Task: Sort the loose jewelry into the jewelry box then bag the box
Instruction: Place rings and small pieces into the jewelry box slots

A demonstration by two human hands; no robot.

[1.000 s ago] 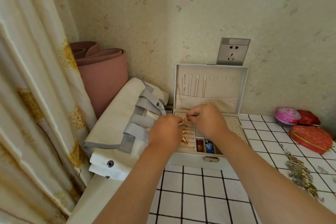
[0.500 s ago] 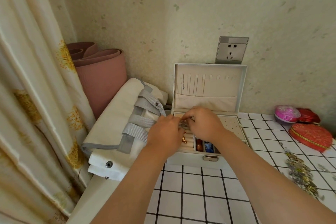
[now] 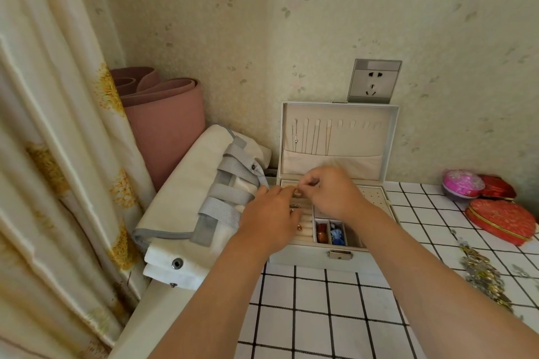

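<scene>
Gold piece (image 3: 297,193): pinched at the fingertips of the right hand (image 3: 332,195); too small to identify, possibly a ring.
Jewelry box (image 3: 306,259): ring rolls largely covered by the left hand (image 3: 269,220).
Loose jewelry (image 3: 481,274): blurred heap, pieces indistinguishable.
Forearms: cut by the bottom edge.
Curtain (image 3: 43,154): cut by the left edge.

Open jewelry box (image 3: 335,131) on checked table (image 3: 306,315), right hand (image 3: 335,195) pinching small ring (image 3: 297,193) over ring rolls, left hand (image 3: 268,218) close alongside, white bag (image 3: 189,183) at left
</scene>
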